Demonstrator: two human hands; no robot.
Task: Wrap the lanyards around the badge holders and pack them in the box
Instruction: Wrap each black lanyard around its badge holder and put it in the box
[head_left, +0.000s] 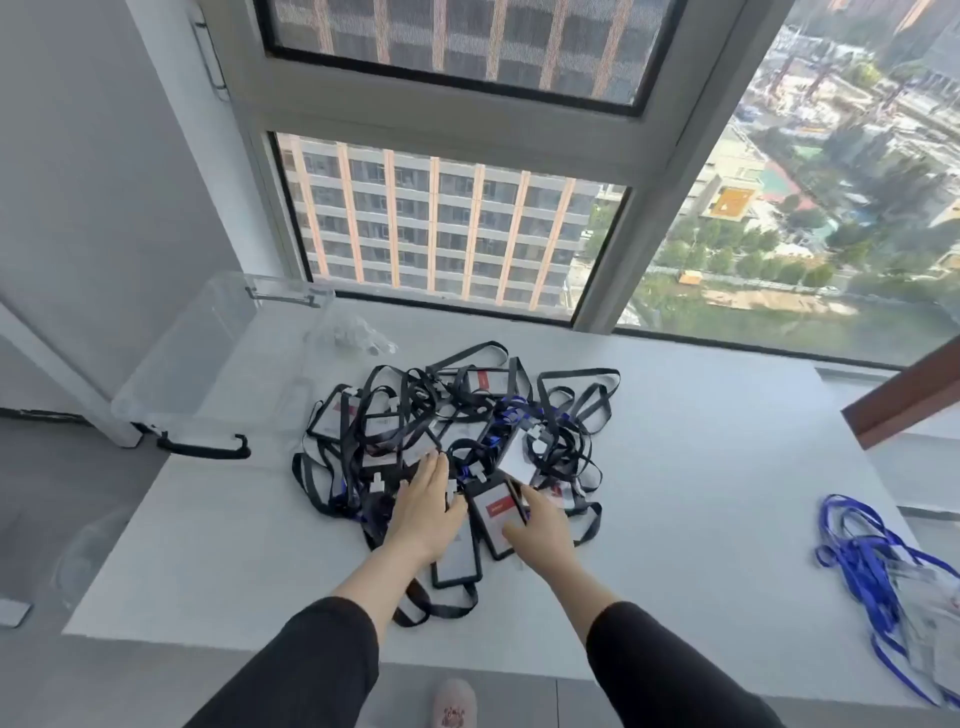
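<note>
Black long sleeves of plain fabric are being worn on both arms, the left sleeve (311, 670) and the right sleeve (660, 670) each ending partway along the forearm. The left hand (423, 512) and the right hand (540, 527) are being left bare beyond the cuffs. A pale pink slipper (453, 704) with a small dark motif on its toe is being worn on the one foot in view.

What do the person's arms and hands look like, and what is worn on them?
The left sleeve and the right sleeve are alike: long, black and plain, without markings. Both stop partway down the forearms. The left hand and the right hand are bare: no gloves, rings or watch show.
</note>
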